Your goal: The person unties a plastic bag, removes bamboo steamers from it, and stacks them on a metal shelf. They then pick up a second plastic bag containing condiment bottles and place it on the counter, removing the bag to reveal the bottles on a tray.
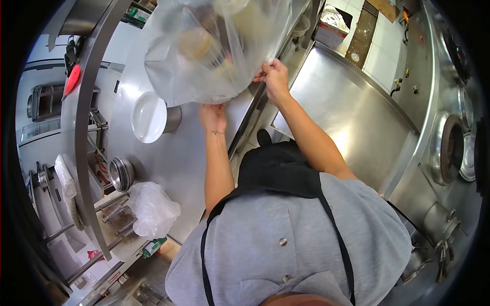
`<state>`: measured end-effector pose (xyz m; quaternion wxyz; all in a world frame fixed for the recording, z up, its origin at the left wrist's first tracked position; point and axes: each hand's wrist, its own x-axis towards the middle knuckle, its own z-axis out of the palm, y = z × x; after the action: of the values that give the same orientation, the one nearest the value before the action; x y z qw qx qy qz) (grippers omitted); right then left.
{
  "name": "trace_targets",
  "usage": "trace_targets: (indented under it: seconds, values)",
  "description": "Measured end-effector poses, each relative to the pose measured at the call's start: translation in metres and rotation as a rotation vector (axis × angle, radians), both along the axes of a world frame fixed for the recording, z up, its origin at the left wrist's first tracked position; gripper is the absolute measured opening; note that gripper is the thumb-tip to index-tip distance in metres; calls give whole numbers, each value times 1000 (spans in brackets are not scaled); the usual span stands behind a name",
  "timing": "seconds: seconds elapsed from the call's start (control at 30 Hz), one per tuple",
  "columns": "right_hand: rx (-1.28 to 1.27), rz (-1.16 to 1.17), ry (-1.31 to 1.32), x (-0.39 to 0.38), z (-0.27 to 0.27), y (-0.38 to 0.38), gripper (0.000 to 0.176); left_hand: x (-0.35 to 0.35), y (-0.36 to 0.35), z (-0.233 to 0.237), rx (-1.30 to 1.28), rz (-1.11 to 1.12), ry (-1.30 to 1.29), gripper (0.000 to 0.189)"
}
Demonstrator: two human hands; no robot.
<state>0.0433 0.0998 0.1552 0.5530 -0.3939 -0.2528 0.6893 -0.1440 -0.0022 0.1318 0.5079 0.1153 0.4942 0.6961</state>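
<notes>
We hold the clear plastic bag (204, 51) above the steel counter's (173, 163) near edge, our right hand (275, 76) pinching its film tightly. Our left hand (213, 117) meets its underside, fingers hidden, so we cannot tell their grip. The loaded film could slip or tear, spilling its contents toward the white bowl (148, 117).

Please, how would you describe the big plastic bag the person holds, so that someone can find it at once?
Find the long steel counter on the left side of the view. Above its far end hangs a large clear plastic bag, pinched by the right hand. Unlike the small crumpled bag lying nearer, it is lifted, and pale containers show inside.
</notes>
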Motion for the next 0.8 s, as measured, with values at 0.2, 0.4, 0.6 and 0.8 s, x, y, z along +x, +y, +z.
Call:
trace_targets:
  seconds: [0.2,0.4,0.6,0.8]
  values:
    - [-5,47,11,-3,4,2,13,56,-10,14,165,-22,-50,25]
    - [-2,57,-20,1,-3,0,12,56,-10,-18,-16,-108,131,8]
    - [8,66,-109,6,-3,2,12,39,-87,9,-431,-710,307,30]
    - [28,51,-38,27,7,-4,12,4,-73,35,-285,-441,220,31]
